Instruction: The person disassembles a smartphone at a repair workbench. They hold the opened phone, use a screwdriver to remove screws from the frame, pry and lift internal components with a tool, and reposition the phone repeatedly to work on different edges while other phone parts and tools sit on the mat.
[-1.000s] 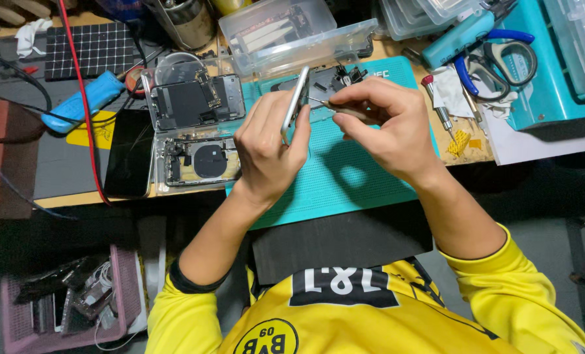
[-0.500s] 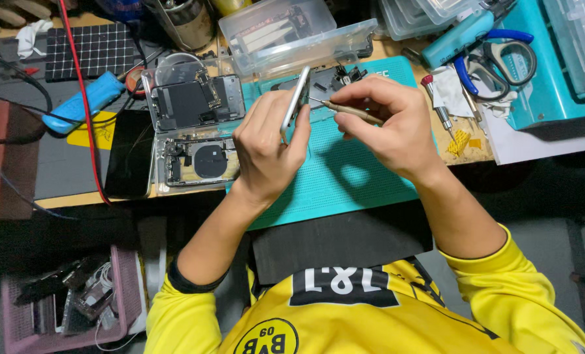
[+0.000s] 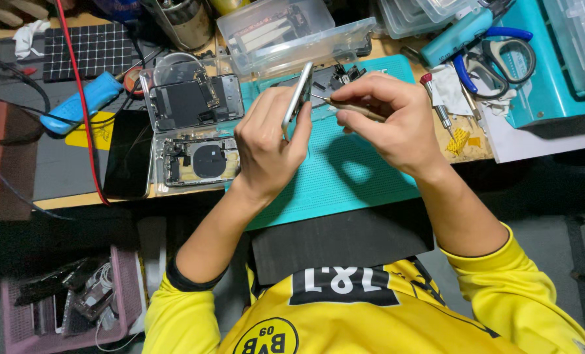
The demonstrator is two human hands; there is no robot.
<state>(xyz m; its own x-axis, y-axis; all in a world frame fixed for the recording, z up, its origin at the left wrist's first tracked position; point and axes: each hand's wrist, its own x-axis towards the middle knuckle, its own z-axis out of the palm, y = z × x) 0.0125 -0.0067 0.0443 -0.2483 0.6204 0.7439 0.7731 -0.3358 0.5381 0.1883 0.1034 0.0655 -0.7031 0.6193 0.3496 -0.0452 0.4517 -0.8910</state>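
My left hand (image 3: 269, 141) grips a thin silver phone frame (image 3: 297, 98) held on edge above the teal work mat (image 3: 351, 177). My right hand (image 3: 394, 118) pinches a slim metal tool (image 3: 345, 105) whose tip touches the frame's side. Both hands hover over the mat's upper half. Small dark phone parts (image 3: 340, 74) lie on the mat just beyond my fingers.
Two opened phone housings (image 3: 194, 128) and a black screen (image 3: 128, 154) lie left of the mat. Clear plastic boxes (image 3: 292, 33) stand behind. A blue tool (image 3: 82, 101), red cable (image 3: 82, 98), screwdriver (image 3: 437, 105), blue-handled pliers (image 3: 502, 52) and a pink parts basket (image 3: 69, 305) are around.
Both hands stay almost in place; the tool tip has shifted slightly along the frame's edge.
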